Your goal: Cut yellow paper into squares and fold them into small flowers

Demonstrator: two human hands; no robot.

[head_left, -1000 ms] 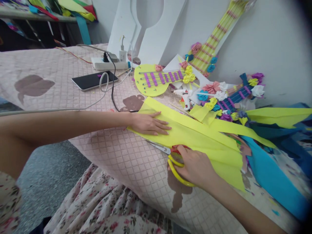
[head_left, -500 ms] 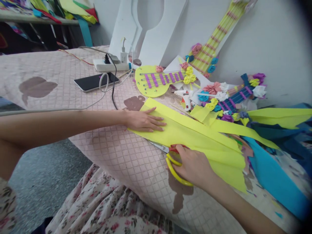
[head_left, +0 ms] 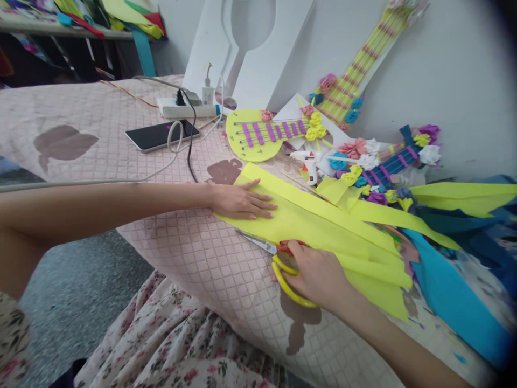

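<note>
My left hand [head_left: 244,200] lies flat on the left part of a yellow sheet [head_left: 307,218], its fingers stretched out to the right. The sheet looks like thin fabric or crepe paper, and it is folded over along its far side. In my right hand [head_left: 317,274] is a pair of scissors [head_left: 270,247] with red and yellow handles. The blades point left along the sheet's near edge and rest low at the table. Whether the blades are fully closed, I cannot tell.
Beyond the sheet lie a yellow paper guitar [head_left: 252,137], a glue gun [head_left: 309,164] and a dark blue decorated guitar [head_left: 391,164]. A phone [head_left: 155,136], cables and a power strip [head_left: 186,110] sit at the back left. Blue strips [head_left: 452,285] lie to the right.
My right hand and the scissors have shifted slightly left along the sheet's near edge. My left hand stays flat in place on the sheet.
</note>
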